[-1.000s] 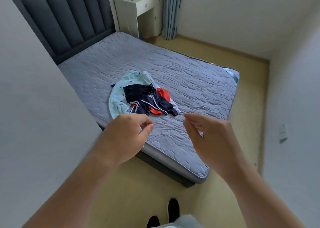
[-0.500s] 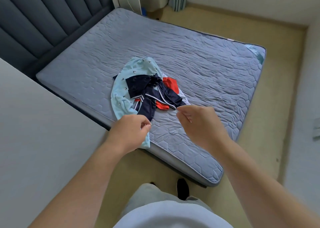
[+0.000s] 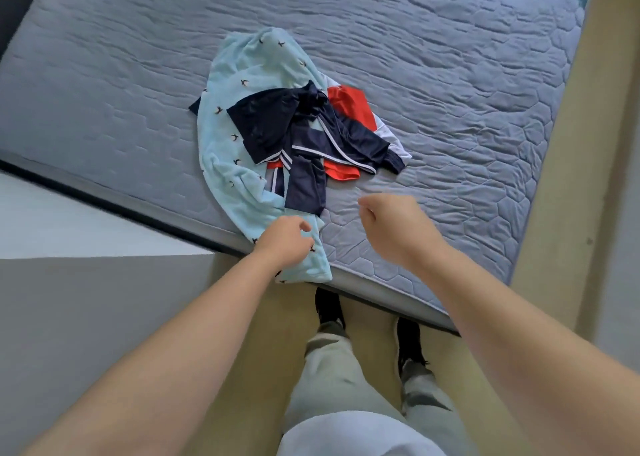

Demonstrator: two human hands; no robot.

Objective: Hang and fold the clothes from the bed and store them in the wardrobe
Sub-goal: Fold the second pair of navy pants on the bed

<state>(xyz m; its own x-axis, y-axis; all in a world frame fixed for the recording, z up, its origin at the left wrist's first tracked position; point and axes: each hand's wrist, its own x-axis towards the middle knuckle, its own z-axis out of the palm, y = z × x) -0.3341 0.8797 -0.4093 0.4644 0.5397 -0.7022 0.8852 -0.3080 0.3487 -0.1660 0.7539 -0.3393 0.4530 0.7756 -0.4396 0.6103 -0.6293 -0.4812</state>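
Observation:
A small heap of clothes lies near the front edge of the grey quilted mattress (image 3: 450, 74). A light blue garment with small dark bird prints (image 3: 235, 74) is at the bottom, and its lower end hangs over the mattress edge. On it lie a navy garment with white stripes (image 3: 263, 119) and a red and white piece (image 3: 349, 105). My left hand (image 3: 287, 244) is over the blue garment's lower end with curled fingers; I see no fabric in it. My right hand (image 3: 391, 220) hovers above the bare mattress just right of the heap, fingers curled, holding nothing.
A pale grey panel (image 3: 69, 317) fills the left side beside my left arm. I stand on tan floor (image 3: 606, 144) against the bed's front edge, my black shoes (image 3: 329, 306) close to the bed base.
I have stepped up to the bed and tilted my view down. Both hands came lower and closer to the heap. The clothes have not moved.

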